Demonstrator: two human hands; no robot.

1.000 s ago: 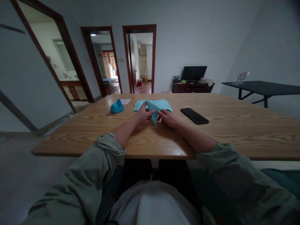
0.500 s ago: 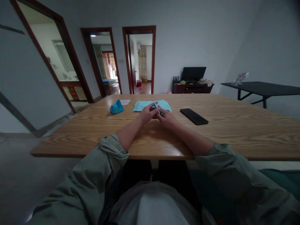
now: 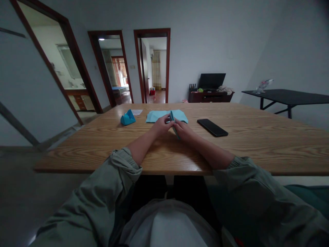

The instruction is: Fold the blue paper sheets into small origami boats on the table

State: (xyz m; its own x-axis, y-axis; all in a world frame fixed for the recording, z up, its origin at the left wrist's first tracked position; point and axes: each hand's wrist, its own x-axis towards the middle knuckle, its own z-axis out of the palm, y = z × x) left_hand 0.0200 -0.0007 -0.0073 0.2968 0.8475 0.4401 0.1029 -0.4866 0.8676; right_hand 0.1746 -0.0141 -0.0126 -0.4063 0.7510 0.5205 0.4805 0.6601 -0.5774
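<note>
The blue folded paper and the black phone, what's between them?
In the head view: the hands, holding a folded piece, and light blue paper beyond them.

A strip of table [image 3: 199, 130] between the right hand [image 3: 183, 130] and the black phone [image 3: 212, 127] leaves passage, while light-blue paper [image 3: 153, 117] lies just beyond and a blue folded paper [image 3: 128, 118] obstructs the left.
</note>
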